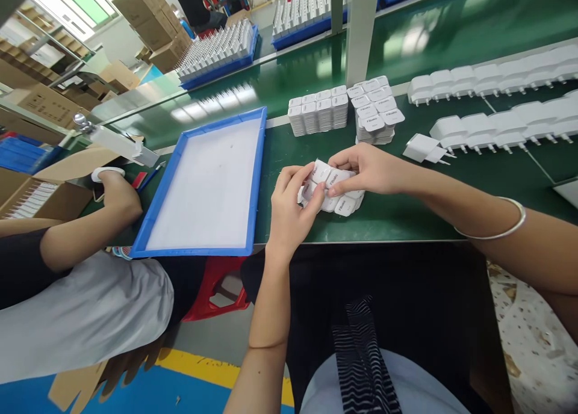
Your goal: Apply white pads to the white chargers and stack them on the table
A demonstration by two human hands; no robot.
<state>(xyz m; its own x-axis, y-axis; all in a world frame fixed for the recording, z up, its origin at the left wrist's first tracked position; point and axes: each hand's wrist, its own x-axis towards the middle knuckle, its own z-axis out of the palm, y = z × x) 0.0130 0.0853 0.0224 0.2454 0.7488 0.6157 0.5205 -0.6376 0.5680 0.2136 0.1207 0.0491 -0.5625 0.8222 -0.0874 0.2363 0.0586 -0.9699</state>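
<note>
Near the front edge of the green bench lies a pile of small white printed pieces (345,206). My left hand (291,206) grips the pile's left side, thumb bent over the top. From the right, my right hand (361,170) pinches the upper pieces with thumb and fingertips. Behind them stand a neat block of stacked white pieces (318,112) and a looser stack with printed tops (377,110). A single white plug adapter (423,148) lies right of my right hand, pins pointing right.
A blue-rimmed tray (259,179) with a white bottom is left of my hands. Two rows of white adapters (487,80) run along the right. Another person's arm (90,221) rests at the far left; a post (361,35) rises behind the stacks.
</note>
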